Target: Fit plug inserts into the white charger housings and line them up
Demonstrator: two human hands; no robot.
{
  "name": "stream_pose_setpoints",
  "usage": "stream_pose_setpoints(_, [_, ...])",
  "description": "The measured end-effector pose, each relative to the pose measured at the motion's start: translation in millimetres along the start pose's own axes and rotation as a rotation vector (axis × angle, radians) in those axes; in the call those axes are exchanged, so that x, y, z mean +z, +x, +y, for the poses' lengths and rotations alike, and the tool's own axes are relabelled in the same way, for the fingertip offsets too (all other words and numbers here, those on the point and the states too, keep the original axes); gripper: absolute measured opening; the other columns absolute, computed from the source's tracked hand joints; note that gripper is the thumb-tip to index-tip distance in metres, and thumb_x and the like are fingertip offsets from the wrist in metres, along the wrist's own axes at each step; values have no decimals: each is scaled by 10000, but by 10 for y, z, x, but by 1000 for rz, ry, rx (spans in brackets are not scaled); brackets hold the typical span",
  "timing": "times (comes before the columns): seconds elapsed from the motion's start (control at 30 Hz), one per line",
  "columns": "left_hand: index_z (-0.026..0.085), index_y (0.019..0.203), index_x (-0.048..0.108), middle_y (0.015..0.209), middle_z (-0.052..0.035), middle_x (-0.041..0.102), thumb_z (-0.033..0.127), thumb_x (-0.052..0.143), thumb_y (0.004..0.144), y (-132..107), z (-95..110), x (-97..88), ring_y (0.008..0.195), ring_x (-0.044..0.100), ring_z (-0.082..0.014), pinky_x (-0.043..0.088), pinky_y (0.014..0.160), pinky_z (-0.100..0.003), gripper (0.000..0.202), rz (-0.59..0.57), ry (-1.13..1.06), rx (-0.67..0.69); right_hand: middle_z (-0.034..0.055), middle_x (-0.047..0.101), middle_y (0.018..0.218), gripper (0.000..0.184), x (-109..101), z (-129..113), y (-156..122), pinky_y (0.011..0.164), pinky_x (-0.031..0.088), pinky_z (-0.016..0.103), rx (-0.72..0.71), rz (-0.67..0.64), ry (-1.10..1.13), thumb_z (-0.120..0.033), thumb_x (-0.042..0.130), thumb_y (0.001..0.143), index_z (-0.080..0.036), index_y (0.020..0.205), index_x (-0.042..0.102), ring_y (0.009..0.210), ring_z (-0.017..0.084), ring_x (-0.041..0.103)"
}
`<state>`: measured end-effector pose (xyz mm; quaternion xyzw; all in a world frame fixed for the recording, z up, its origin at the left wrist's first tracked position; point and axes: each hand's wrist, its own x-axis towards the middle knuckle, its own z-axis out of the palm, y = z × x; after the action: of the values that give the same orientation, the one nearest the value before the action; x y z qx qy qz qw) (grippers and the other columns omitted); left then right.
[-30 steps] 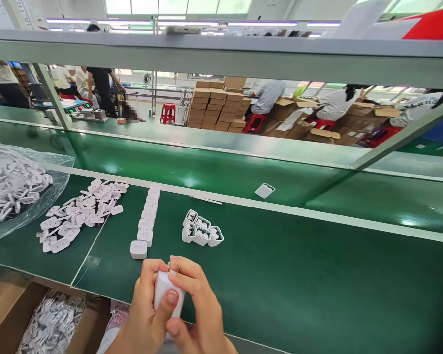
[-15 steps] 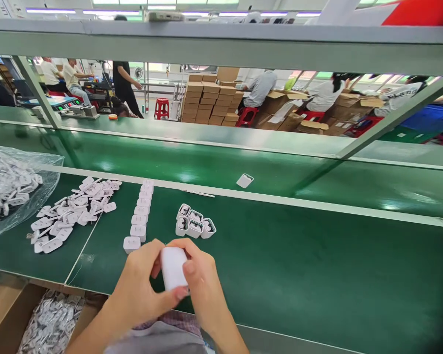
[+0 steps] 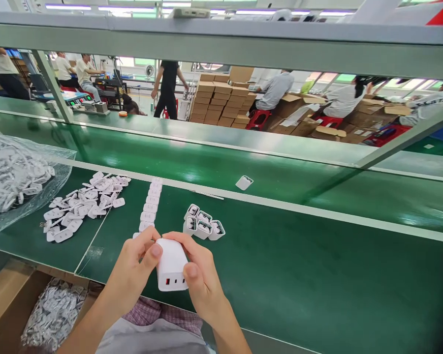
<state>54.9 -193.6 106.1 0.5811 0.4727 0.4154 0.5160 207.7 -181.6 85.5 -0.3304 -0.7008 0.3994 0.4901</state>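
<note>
Between my two hands is a white charger point(image 3: 172, 260), its end with a red USB port and smaller slots facing me. My left hand point(image 3: 135, 268) grips its left side, thumb on the top face. My right hand point(image 3: 201, 275) closes on the right side, its thumb near the port end. Just beyond my left hand runs a row of white chargers point(image 3: 150, 207), the nearest partly hidden by my fingers. To the right, several open white charger housings point(image 3: 204, 228) stand in a cluster, with dark parts inside.
Loose white plug covers point(image 3: 81, 206) lie in a pile at left, beside a clear plastic bag point(image 3: 64, 172) full of more. A cardboard box point(image 3: 3, 302) of pieces stands below the bench edge. One housing point(image 3: 244, 183) sits on the green strip beyond. People work in the background.
The charger has tipped so its port end now shows. My left thumb has moved from the near end up onto its top face. A person in black behind has walked right.
</note>
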Motion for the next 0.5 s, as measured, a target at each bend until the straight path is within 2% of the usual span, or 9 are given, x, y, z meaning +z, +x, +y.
stream_pose_setpoints(0.07, [197,812,511,609,45,520,608,495,894,-15,14,-91,563,467,-107,357,529,-203,420,-16,-6,3,56,649,913,598,48,33,-10,638,487,277,-141,-30,-84,-674,299,949,-187,1200,540,723,171,590])
stream_pose_setpoints(0.13, [202,873,562,710,19,603,494,580,886,-61,-79,-225,654,578,-131,456,595,-204,292,-25,48,22,118,646,1097,639,71,53,-34,773,517,339,-270,-131,-259,-671,306,948,-174,1322,451,904,220,613])
stream_pose_setpoints(0.23, [248,958,613,912,-4,703,264,661,855,-198,-445,-448,875,676,-171,534,787,-230,115,59,311,191,170,565,1334,628,-58,88,-57,892,500,413,-370,-377,-574,-640,316,955,-187,1371,441,1093,265,575])
stream_pose_setpoints(0.3, [290,1017,600,1060,-5,725,133,646,839,-302,-776,-556,1010,673,-187,536,885,-259,242,113,456,392,150,543,1382,494,-310,166,2,934,487,415,-371,-442,-709,-542,363,991,-201,1314,518,1155,258,556])
stream_pose_setpoints(0.33, [309,1045,599,1074,1,731,105,642,833,-347,-941,-590,1028,667,-187,539,900,-266,297,105,512,447,137,564,1362,410,-487,235,73,948,482,406,-346,-423,-751,-466,393,1007,-200,1273,557,1162,247,557])
stream_pose_setpoints(0.4, [323,1115,590,1095,-14,738,108,670,816,-414,-1230,-616,1019,672,-197,569,843,-247,377,105,577,479,105,632,1264,279,-915,440,309,968,470,393,-226,-278,-850,-309,422,1003,-208,1162,629,1139,224,575])
stream_pose_setpoints(0.43, [332,1141,583,1100,-15,739,110,666,819,-432,-1348,-611,1013,671,-199,576,831,-250,400,118,587,477,94,670,1180,266,-1149,575,467,958,477,370,-110,-186,-907,-296,434,988,-204,1103,656,1090,216,597])
stream_pose_setpoints(0.47, [339,1142,584,1088,-14,742,119,659,824,-440,-1446,-597,996,672,-203,579,825,-261,395,162,582,484,74,686,1128,255,-1382,725,641,980,464,352,64,-87,-1000,-296,446,976,-213,1077,665,1080,207,602])
stream_pose_setpoints(0.5, [343,1124,596,1074,-16,742,138,649,834,-438,-1524,-578,983,670,-209,577,829,-282,359,220,576,485,102,676,1134,269,-1602,885,819,1007,444,379,156,-3,-1056,-272,436,972,-183,1091,660,1111,231,586])
